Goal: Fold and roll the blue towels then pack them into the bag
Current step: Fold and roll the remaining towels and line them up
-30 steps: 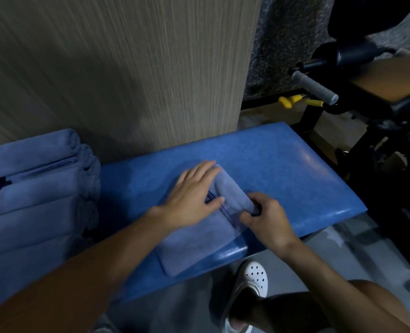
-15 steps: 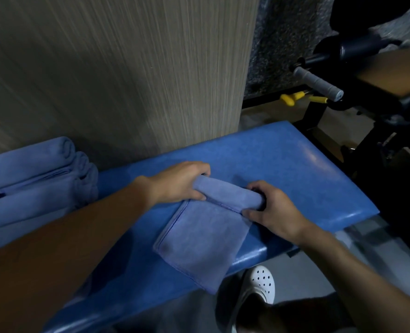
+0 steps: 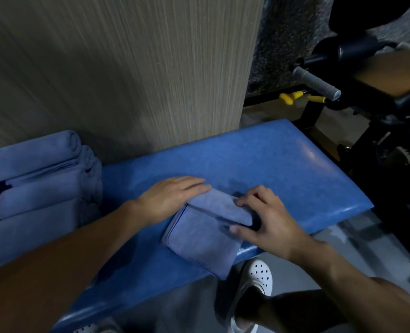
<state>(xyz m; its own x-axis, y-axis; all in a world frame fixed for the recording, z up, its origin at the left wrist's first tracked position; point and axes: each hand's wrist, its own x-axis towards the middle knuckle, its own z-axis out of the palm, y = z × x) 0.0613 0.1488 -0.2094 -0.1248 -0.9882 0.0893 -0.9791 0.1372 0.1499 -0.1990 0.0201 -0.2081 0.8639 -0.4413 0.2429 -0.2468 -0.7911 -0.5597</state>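
Observation:
A blue towel (image 3: 206,239) lies on the blue padded bench (image 3: 283,159), its far part rolled into a tube and its near flap hanging over the bench's front edge. My left hand (image 3: 167,200) rests on the roll's left end with fingers nearly straight. My right hand (image 3: 268,222) grips the roll's right end, with curled fingertips on top and the thumb on the flat part. Several rolled blue towels (image 3: 42,183) are stacked at the left end of the bench. No bag is plainly in view.
A striped beige wall panel (image 3: 127,80) rises right behind the bench. Black gym equipment with a grey handle (image 3: 317,82) and yellow pins (image 3: 290,97) stands at the right. My white perforated shoe (image 3: 256,277) is on the grey floor below the bench edge.
The roll has grown and come nearer, leaving a shorter flat flap. My left hand has flattened over the roll's left end, and my right hand has shifted with the roll's right end.

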